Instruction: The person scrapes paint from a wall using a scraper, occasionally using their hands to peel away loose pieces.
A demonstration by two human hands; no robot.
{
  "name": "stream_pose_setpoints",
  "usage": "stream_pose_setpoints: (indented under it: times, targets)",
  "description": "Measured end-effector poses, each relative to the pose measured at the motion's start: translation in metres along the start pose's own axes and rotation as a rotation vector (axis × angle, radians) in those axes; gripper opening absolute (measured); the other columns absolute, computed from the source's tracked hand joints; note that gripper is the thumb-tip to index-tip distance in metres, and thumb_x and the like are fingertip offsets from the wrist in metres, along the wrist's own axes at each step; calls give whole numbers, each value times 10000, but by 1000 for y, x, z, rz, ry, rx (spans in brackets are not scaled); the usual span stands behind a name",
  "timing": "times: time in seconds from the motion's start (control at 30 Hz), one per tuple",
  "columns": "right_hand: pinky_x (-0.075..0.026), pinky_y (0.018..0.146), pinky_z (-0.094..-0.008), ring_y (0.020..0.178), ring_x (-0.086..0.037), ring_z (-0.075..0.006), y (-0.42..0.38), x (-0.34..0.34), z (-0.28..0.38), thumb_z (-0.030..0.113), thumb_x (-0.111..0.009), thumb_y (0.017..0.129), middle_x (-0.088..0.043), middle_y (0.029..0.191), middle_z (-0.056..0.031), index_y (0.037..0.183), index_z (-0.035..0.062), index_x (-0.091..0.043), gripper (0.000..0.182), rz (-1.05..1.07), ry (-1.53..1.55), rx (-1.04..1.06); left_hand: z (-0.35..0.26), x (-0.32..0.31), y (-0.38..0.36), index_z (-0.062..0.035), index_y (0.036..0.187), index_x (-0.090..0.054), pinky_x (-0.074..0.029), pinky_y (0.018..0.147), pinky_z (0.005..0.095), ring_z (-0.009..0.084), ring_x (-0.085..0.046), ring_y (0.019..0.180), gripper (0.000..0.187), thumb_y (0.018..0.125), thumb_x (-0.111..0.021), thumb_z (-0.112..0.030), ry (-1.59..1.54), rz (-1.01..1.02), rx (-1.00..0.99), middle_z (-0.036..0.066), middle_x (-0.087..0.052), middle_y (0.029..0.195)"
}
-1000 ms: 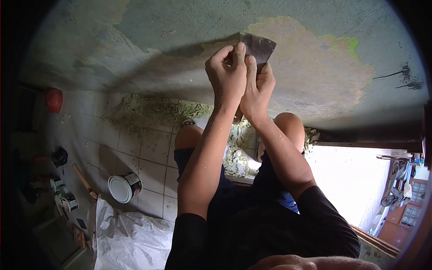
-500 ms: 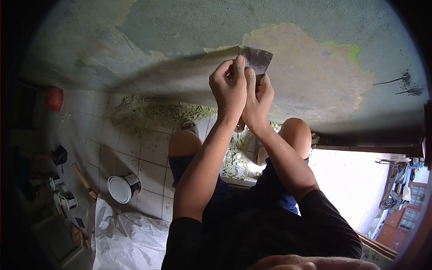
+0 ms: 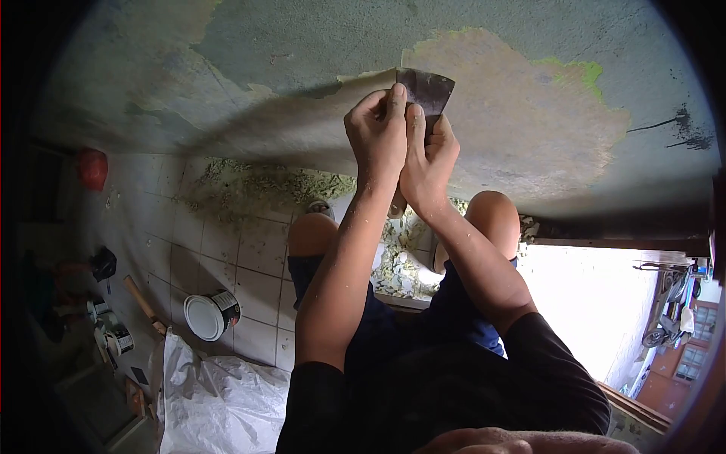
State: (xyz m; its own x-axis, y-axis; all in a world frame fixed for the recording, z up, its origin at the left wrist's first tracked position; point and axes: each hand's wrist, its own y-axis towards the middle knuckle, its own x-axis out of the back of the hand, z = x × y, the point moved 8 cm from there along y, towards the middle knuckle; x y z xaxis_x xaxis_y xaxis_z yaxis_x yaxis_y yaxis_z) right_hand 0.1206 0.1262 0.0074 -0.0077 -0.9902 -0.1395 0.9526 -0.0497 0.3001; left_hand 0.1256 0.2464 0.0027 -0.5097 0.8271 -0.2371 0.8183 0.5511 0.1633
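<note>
Both hands grip one scraper (image 3: pixel 428 92) with a dark metal blade pressed flat against a painted wall (image 3: pixel 302 45). My left hand (image 3: pixel 378 132) wraps the handle from the left, thumb up along the blade's base. My right hand (image 3: pixel 429 163) clasps it from the right, just below the blade. The blade's edge sits at the border between green-grey paint and a bare tan patch (image 3: pixel 522 113). A curl of lifted paint (image 3: pixel 370 76) runs left from the blade. The scraper's handle is mostly hidden by my fingers.
Paint flakes (image 3: pixel 265 185) litter the tiled floor below the wall and around my knees. A paint can with a white lid (image 3: pixel 212 314) stands on the tiles at left, by a wooden-handled tool (image 3: pixel 142 303), small tins and a white sack (image 3: pixel 219 393). A bright doorway (image 3: pixel 582 303) opens at right.
The scraper and both hands dipped slightly, then pushed back up along the wall; the strip of lifted paint left of the blade has lengthened a little.
</note>
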Motion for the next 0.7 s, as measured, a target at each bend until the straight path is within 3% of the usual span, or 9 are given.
stream_pose_setpoints:
  times: [0.23, 0.47, 0.57, 0.63, 0.7]
  targets:
    - [-482, 769, -229, 887, -559, -36, 12, -8, 8, 159, -582, 1094, -687, 967, -12, 1026, -32, -628, 208, 18, 0, -2, -25, -2, 13, 77, 741, -605, -394, 571, 305, 83, -450, 609, 379, 1006, -680, -183, 92, -44, -56, 20, -543, 605]
    - [-485, 708, -255, 834, -549, -45, 15, -6, 14, 158, -590, 1083, -691, 907, -30, 1034, -61, -644, 231, -12, 39, 96, -24, -1, 12, 63, 711, -569, -384, 574, 323, 93, -427, 608, 396, 995, -691, -185, 85, -51, -85, 18, -509, 584]
    - [-482, 699, -253, 827, -550, -45, 37, -8, 29, 166, -594, 1082, -688, 901, -23, 1025, -56, -643, 234, 44, -16, 136, -43, -5, 17, 60, 706, -557, -379, 564, 320, 90, -426, 598, 411, 1002, -688, -194, 149, -72, -205, 15, -510, 582]
    - [-483, 699, -252, 826, -552, -46, 41, -14, 40, 168, -595, 1083, -688, 901, -20, 1023, -53, -644, 235, 94, -33, 163, -73, -11, 22, 57, 711, -562, -377, 554, 313, 87, -431, 588, 420, 1008, -686, -213, -39, -83, -271, 21, -513, 582]
    - [-487, 708, -253, 835, -558, -49, 35, -18, 41, 168, -593, 1084, -689, 909, -20, 1018, -52, -641, 235, 53, 77, 153, -66, -8, 20, 57, 744, -592, -395, 559, 303, 83, -463, 596, 410, 1013, -683, -239, 55, -92, -282, 47, -539, 590]
